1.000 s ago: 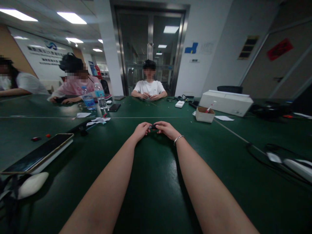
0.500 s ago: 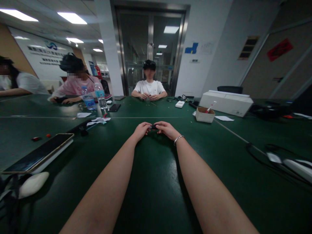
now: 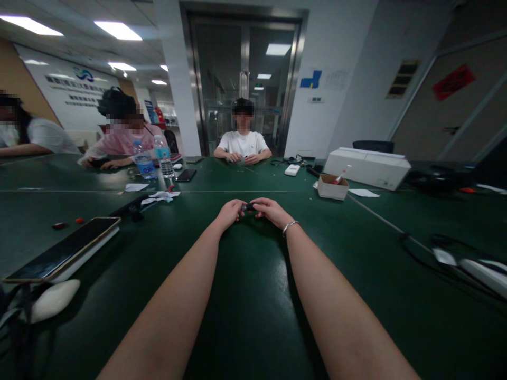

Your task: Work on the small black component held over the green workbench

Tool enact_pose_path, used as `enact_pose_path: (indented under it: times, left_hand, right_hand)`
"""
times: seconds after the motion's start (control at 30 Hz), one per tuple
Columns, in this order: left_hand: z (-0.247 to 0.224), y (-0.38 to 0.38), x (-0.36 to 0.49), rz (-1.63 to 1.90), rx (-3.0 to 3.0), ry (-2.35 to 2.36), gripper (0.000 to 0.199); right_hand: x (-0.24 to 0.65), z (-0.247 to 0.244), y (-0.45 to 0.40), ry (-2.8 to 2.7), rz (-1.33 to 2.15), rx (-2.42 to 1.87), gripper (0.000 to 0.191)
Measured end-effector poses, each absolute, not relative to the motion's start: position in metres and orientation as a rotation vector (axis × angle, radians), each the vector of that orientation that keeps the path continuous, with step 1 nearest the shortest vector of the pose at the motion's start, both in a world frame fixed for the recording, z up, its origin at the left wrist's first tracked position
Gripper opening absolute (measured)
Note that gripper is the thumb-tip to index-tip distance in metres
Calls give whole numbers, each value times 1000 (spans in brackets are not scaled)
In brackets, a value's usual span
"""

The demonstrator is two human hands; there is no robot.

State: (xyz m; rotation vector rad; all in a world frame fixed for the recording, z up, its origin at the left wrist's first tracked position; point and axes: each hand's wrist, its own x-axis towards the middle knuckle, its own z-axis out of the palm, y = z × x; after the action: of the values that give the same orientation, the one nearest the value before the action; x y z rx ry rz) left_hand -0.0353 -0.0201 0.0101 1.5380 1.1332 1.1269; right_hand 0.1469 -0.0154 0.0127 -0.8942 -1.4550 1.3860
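Between my two hands, over the green table [image 3: 245, 295], is a small black object [image 3: 249, 207] with a greyish, shiny end toward the left. It is too small for me to tell its kind. My left hand [image 3: 230, 213] pinches it at the left end. The fingers of my right hand [image 3: 272, 211] close on its right end, and a silver bracelet [image 3: 290, 227] circles that wrist. My fingertips cover both ends of the object in part.
A smartphone [image 3: 65, 248] on a white box lies left, near a white rounded object [image 3: 55, 301]. Water bottles [image 3: 163, 158], paper scraps [image 3: 160, 197], a small open carton [image 3: 333, 188] and a long white box [image 3: 366, 166] stand farther back. Cables lie right. Several people sit around the table.
My hands stay in nearly the same place. The greyish end of the black object shows more now beside my left fingers. The person opposite has shifted their hands slightly.
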Motion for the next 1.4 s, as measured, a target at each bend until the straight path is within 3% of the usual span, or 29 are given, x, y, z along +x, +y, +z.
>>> enact_pose_path:
  times: [1.27,1.4]
  left_hand:
    - [16,-28,-33,1164,1541,1194,20]
    - [20,-33,-35,1188,1524,1154,27]
  right_hand:
    - [146,4,-8,-1418,1379,-877,19]
    - [146,5,-8,-1370,1386,-906,14]
